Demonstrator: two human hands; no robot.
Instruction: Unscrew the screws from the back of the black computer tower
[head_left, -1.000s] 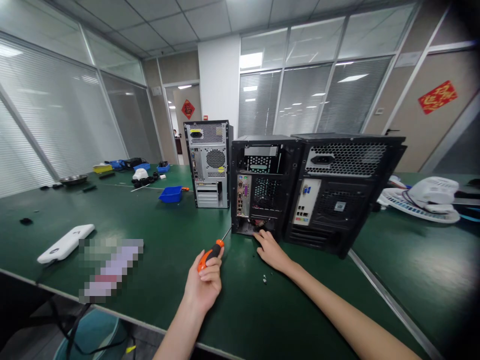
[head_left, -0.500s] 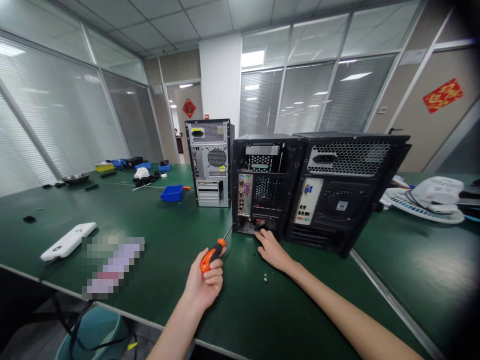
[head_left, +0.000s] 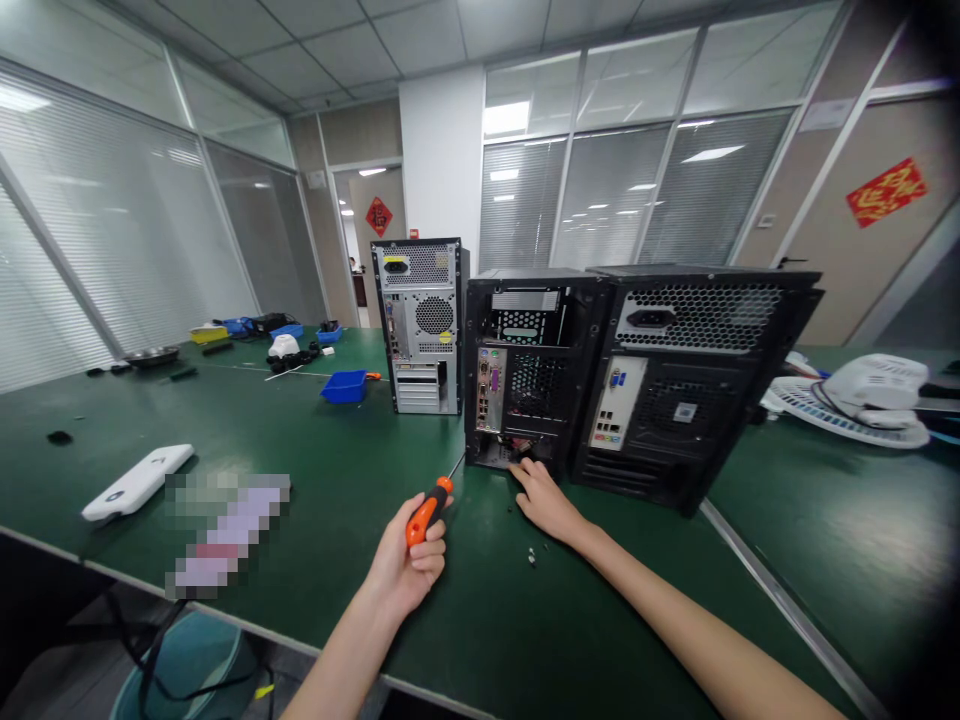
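Observation:
An orange-and-black screwdriver (head_left: 427, 513) is gripped in my left hand (head_left: 407, 565), its fingers wrapped round the handle. Its thin shaft points up and right to the lower left corner of the middle computer case (head_left: 525, 395); whether the tip touches the case I cannot tell. This black case stands with its rear panel facing me, with an open bay at the top and an open slot area at the bottom. My right hand (head_left: 549, 505) lies at its lower rear edge, fingers stretched out and touching it. Several tiny screws (head_left: 532, 556) lie on the table near my right wrist.
A black computer case (head_left: 667, 400) stands close on the right, a silver-backed one (head_left: 426, 330) behind on the left. A blue tray (head_left: 344, 387), a white device (head_left: 139, 483) and a blurred-out flat item (head_left: 236, 535) lie leftward on the green table (head_left: 300, 440). A white fan (head_left: 870, 395) lies far right.
My left hand and the screwdriver have shifted very slightly to the right. My right hand and the cases look the same.

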